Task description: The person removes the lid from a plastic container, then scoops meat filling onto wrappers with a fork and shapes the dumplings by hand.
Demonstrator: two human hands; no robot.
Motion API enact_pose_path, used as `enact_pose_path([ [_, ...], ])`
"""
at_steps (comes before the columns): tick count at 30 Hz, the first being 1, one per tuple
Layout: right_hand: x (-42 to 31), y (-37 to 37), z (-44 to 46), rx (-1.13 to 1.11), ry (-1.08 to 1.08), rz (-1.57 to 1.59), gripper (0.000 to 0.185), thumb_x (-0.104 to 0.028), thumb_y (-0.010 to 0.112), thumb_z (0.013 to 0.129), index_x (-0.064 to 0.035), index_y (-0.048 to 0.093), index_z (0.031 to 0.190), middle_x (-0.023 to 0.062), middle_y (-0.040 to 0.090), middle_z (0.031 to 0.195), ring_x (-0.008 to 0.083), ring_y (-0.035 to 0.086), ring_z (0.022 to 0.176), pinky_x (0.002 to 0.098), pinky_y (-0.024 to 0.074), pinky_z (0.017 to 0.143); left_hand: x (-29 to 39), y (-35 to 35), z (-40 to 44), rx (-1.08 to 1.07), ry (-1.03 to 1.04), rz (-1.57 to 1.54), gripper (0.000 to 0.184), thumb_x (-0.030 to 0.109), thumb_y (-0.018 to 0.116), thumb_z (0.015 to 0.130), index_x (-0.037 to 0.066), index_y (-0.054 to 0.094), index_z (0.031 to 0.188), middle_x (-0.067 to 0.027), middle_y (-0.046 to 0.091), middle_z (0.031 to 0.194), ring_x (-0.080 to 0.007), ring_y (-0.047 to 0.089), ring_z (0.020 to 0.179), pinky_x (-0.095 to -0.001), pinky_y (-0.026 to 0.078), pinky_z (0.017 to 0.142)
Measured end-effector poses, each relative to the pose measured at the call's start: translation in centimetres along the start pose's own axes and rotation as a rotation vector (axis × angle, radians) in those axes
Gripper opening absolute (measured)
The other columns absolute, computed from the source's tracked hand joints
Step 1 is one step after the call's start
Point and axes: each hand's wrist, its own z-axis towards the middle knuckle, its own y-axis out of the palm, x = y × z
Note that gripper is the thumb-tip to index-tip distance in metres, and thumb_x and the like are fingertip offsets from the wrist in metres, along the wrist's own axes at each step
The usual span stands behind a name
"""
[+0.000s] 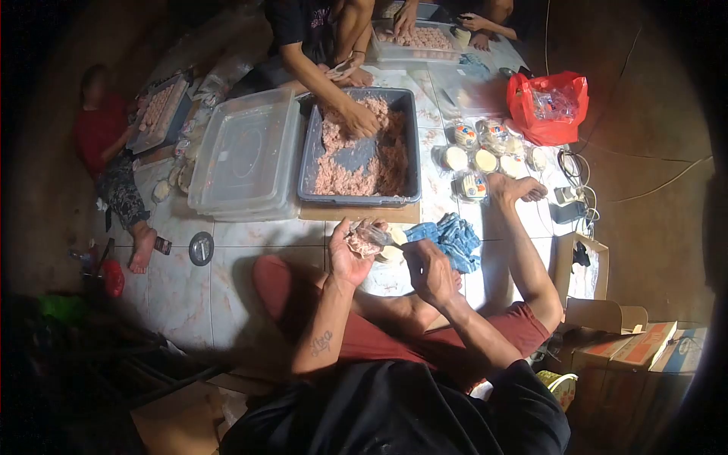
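My left hand (348, 262) is raised over my lap, its fingers curled around a thin wrapper with pink minced filling (362, 243) on it. In my right hand (434, 277) is a spreading tool (377, 233) with a flat, greyish end, which touches the filling; its exact kind is hard to make out. A stack of round, pale wrappers (391, 252) lies just behind my hands, partly hidden by them. Beside it is a crumpled blue cloth (453, 236). Ahead of me stands a grey tub (305, 180) of minced filling (345, 178), with a co-worker's hand (362, 120) reaching in.
A lidded clear plastic box (244, 152) stands left of the tub. Packs of round wrappers (485, 161) and a red plastic bag (547, 106) are at the right. Other people sit by trays of shaped pieces (425, 38). Cardboard boxes (629, 349) and cables (580, 171) lie at the right.
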Motion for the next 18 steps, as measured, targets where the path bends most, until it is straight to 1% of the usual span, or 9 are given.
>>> enact_pose_path([
  [2,-0.5,-0.1,0.1,0.07,0.034,0.055,0.005,-0.006,0.058,0.093,-0.0023,0.061,0.095,0.0206,0.062,0.087,0.0439,0.064,0.08,0.0488,0.0498,0.065,0.4,0.1,-0.3,-0.083,-0.019,0.016,0.067,0.048,0.048,0.102,-0.011,0.049,0.133,-0.0313,0.057,0.133,-0.0426,0.053,0.129,-0.0502,0.04,0.114],
  [6,0.0,-0.9,1.5,-0.017,-0.041,-0.024,0.006,-0.006,0.058,0.092,-0.0031,0.062,0.096,0.0197,0.062,0.087,0.0424,0.064,0.081,0.0484,0.0509,0.067,1.0,2.0,-0.8,-0.112,-0.035,0.147,0.07,0.049,0.05,0.101,-0.012,0.046,0.136,-0.0278,0.055,0.138,-0.0409,0.051,0.132,-0.0494,0.038,0.115],
  [8,0.8,-0.4,2.0,-0.06,-0.145,-0.077,0.006,-0.006,0.059,0.091,-0.0033,0.062,0.096,0.0182,0.062,0.088,0.0403,0.064,0.082,0.0477,0.0516,0.068,1.2,2.6,-0.8,-0.187,-0.028,0.313,0.065,0.042,0.055,0.101,-0.01,0.044,0.139,-0.0243,0.052,0.143,-0.0384,0.05,0.135,-0.0486,0.038,0.115],
  [9,0.8,-0.4,2.4,-0.058,-0.151,-0.081,0.006,-0.006,0.059,0.091,-0.0033,0.062,0.096,0.0182,0.062,0.088,0.0403,0.064,0.082,0.0477,0.0516,0.068,1.3,2.8,-0.8,-0.194,-0.024,0.312,0.065,0.042,0.055,0.101,-0.01,0.044,0.139,-0.0243,0.052,0.143,-0.0384,0.05,0.135,-0.0486,0.038,0.115],
  [11,0.8,-0.5,2.9,-0.068,-0.172,-0.09,0.006,-0.006,0.059,0.091,-0.0031,0.061,0.096,0.0168,0.063,0.089,0.0391,0.063,0.082,0.0471,0.0522,0.068,1.3,2.9,-0.9,-0.312,0.069,0.503,0.06,0.031,0.06,0.1,-0.007,0.042,0.143,-0.0228,0.05,0.146,-0.0363,0.049,0.136,-0.0473,0.038,0.116],
  [12,0.8,-0.5,3.2,-0.065,-0.175,-0.094,0.006,-0.006,0.059,0.091,-0.0031,0.061,0.096,0.0168,0.063,0.089,0.0391,0.063,0.082,0.0471,0.0522,0.068,1.6,3.3,-0.9,-0.293,0.048,0.434,0.056,0.015,0.062,0.098,-0.005,0.04,0.146,-0.0226,0.047,0.148,-0.0354,0.049,0.136,-0.0464,0.038,0.116],
  [13,0.7,-0.6,3.4,-0.069,-0.172,-0.126,0.007,-0.006,0.06,0.09,-0.003,0.061,0.097,0.0165,0.063,0.089,0.039,0.064,0.083,0.0469,0.0522,0.068,1.6,3.3,-1.0,-0.298,0.049,0.433,0.056,0.015,0.062,0.098,-0.005,0.04,0.146,-0.0226,0.047,0.148,-0.0354,0.049,0.136,-0.0464,0.038,0.116],
  [15,0.5,-0.9,3.9,-0.07,-0.174,-0.162,0.008,-0.006,0.06,0.09,-0.0029,0.061,0.097,0.0162,0.063,0.09,0.0389,0.064,0.083,0.0467,0.0522,0.069,1.6,3.5,-1.0,-0.319,0.113,0.562,0.058,0.004,0.059,0.095,-0.005,0.038,0.148,-0.0228,0.045,0.15,-0.0363,0.049,0.137,-0.0468,0.037,0.117],
  [18,0.1,-1.6,4.3,-0.077,-0.18,-0.134,0.01,-0.005,0.061,0.088,-0.0031,0.062,0.099,0.0161,0.063,0.09,0.0384,0.064,0.084,0.0461,0.0524,0.07,2.3,3.8,-0.6,-0.35,0.092,0.487,0.061,-0.002,0.058,0.092,-0.006,0.036,0.149,-0.0223,0.046,0.15,-0.0348,0.048,0.137,-0.045,0.038,0.117],
])
